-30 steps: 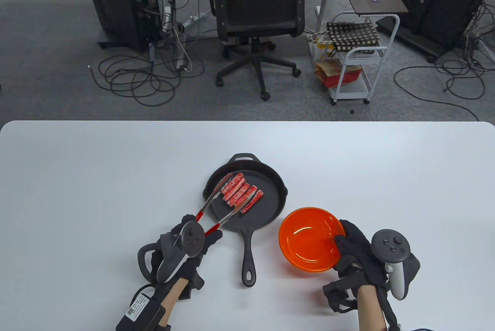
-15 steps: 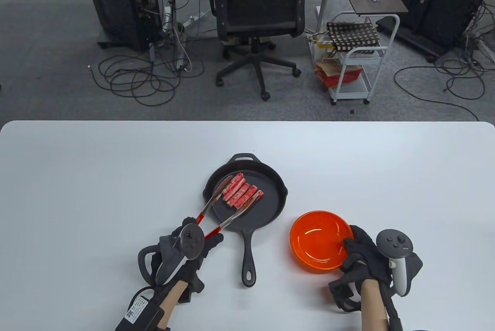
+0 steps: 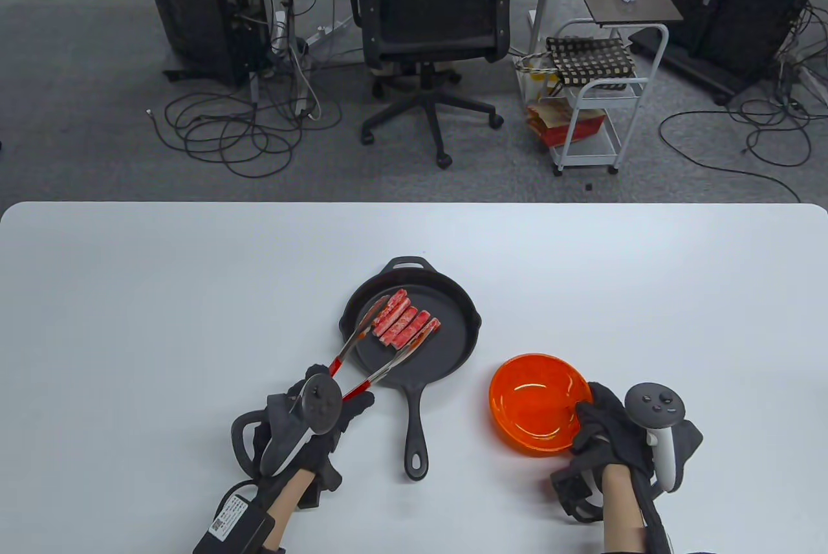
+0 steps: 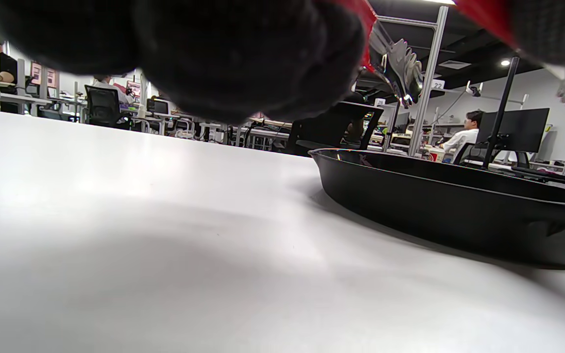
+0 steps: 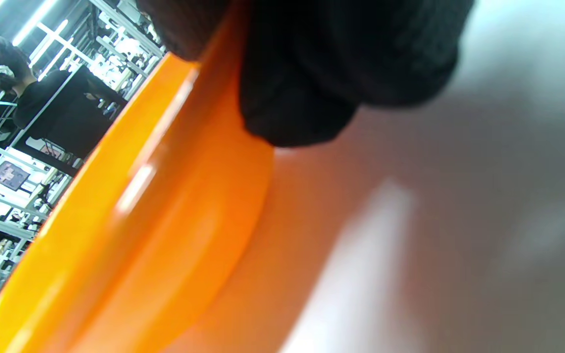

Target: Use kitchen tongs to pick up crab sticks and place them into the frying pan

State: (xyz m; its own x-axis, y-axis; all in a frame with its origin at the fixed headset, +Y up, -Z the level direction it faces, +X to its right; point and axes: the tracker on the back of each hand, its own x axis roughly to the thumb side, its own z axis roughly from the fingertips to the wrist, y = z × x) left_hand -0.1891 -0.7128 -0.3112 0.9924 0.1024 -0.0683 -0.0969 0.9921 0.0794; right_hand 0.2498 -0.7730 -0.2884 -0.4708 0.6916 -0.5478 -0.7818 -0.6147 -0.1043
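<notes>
- Table view: left hand (image 3: 323,415) gripping tongs (image 3: 369,347), tips spread around crab sticks (image 3: 404,323) in frying pan (image 3: 453,347), mid-desk.
- Right hand (image 3: 605,424) gripping orange bowl (image 3: 533,415) rim, near desk's front edge.

Red-and-white speckled crab sticks (image 3: 405,323) lie in a black frying pan (image 3: 453,347); the bowl (image 3: 537,411) is translucent orange, the worktop (image 3: 129,321) white, the tongs (image 3: 369,347) silver with red grips.

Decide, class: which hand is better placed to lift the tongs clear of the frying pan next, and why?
Left. The left hand already grips the kitchen tongs, whose open tips sit over the crab sticks in the frying pan. The right hand is busy holding the empty orange bowl.
</notes>
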